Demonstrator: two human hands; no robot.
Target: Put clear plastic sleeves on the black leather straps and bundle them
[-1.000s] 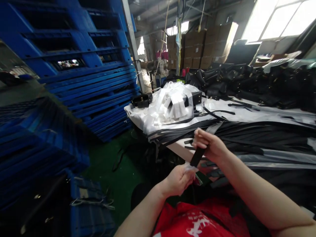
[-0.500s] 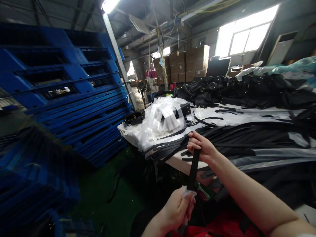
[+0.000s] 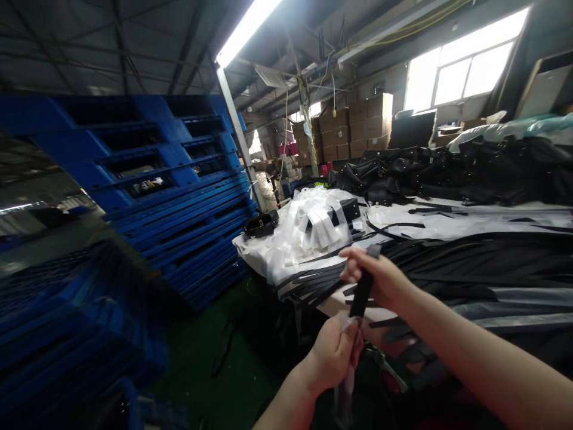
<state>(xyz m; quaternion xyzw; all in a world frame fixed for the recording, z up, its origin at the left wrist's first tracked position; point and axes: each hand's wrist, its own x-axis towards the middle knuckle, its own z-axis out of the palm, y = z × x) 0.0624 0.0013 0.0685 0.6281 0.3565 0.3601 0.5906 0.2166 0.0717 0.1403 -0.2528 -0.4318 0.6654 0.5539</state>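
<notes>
My right hand (image 3: 375, 276) is closed around the upper end of a black strap (image 3: 360, 294), held upright above the table's near edge. Lower down, my left hand (image 3: 333, 354) is closed on a thin clear plastic sleeve (image 3: 348, 325) around the strap's lower part. The strap runs down between both hands and its bottom end is hidden in shadow. Behind my hands, several long black straps (image 3: 452, 257) lie spread over the table (image 3: 333, 306).
A heap of clear plastic bags (image 3: 308, 230) and a small black bag (image 3: 261, 224) sit at the table's far left corner. Black bags (image 3: 447, 170) are piled along the back. Stacked blue pallets (image 3: 170, 191) stand left, cardboard boxes (image 3: 358, 128) far behind, green floor (image 3: 215, 370) below.
The camera has tilted up and shifted, so the red garment has dropped out of view. My hands stay on the strap; the left hand has risen a little towards the right hand.
</notes>
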